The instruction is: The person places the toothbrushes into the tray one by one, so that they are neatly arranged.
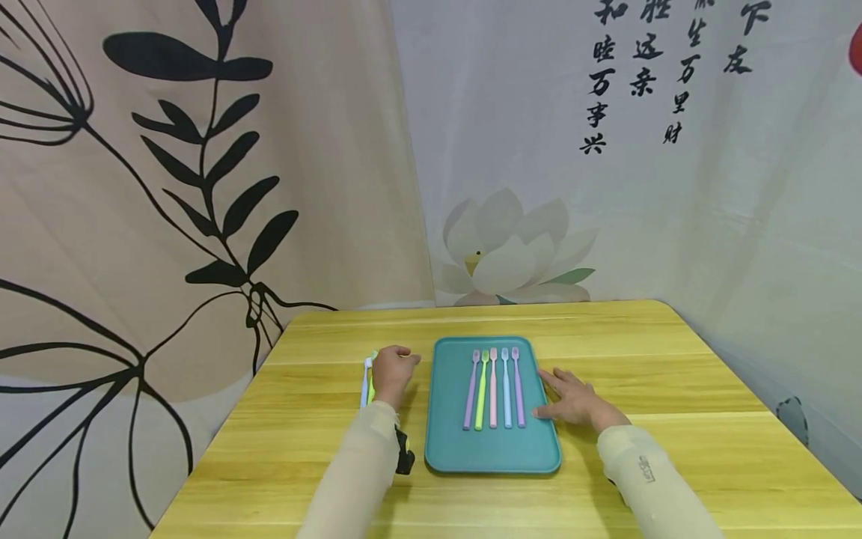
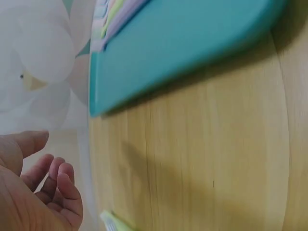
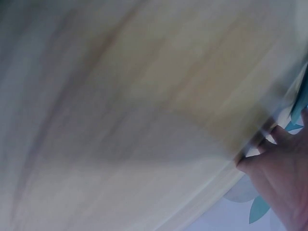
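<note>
A teal tray (image 1: pixel 494 454) lies on the table with several toothbrushes (image 1: pixel 494 389) side by side in it, purple, yellow-green, pink and blue, heads toward the wall. My left hand (image 1: pixel 393 374) is over the table left of the tray, its fingers loosely bent with nothing between them. Partly hidden behind it are a blue toothbrush (image 1: pixel 366 382) and a yellow-green toothbrush (image 1: pixel 371 391). My right hand (image 1: pixel 575 398) is spread at the tray's right edge, the thumb over the rim; whether it presses on the tray I cannot tell.
The wooden table (image 1: pixel 673 464) reaches back to a printed curtain (image 1: pixel 350 150) with plant drawings, a lotus and writing. A black strap device (image 1: pixel 404 451) sits at my left wrist, close to the tray's left side.
</note>
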